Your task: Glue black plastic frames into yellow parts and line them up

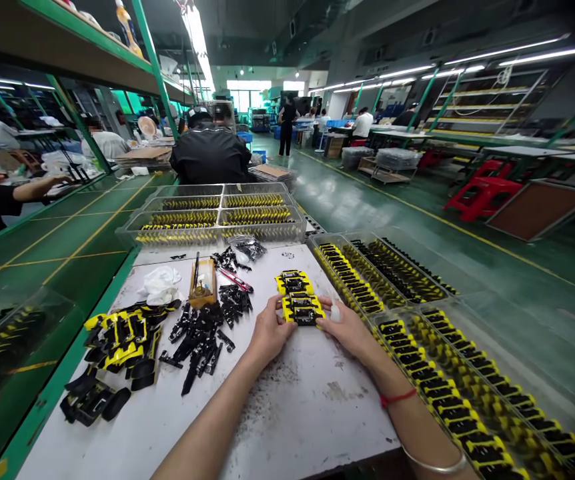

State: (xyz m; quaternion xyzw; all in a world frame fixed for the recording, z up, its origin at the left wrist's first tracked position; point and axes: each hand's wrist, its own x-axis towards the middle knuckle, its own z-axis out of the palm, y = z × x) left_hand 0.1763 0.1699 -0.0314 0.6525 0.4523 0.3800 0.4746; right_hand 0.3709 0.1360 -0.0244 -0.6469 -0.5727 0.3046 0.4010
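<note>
Between my two hands is a yellow and black plastic part (303,309), low over the white board. My left hand (270,329) grips its left edge, thumb at the near corner. My right hand (343,328) closes on its right edge, with a white covering on one finger. Just beyond it, a similar yellow and black part (293,282) lies close against the held one. Loose small black pieces (202,337) are spread left of my left hand, and a pile of yellow and black parts (125,337) lies farther left.
Clear trays of parts stand at the back (262,233) and along the right (387,313). A wooden box (202,283), a red cutter (236,281) and white crumpled tissue (162,285) are on the board (317,407). A person in black (211,155) sits ahead.
</note>
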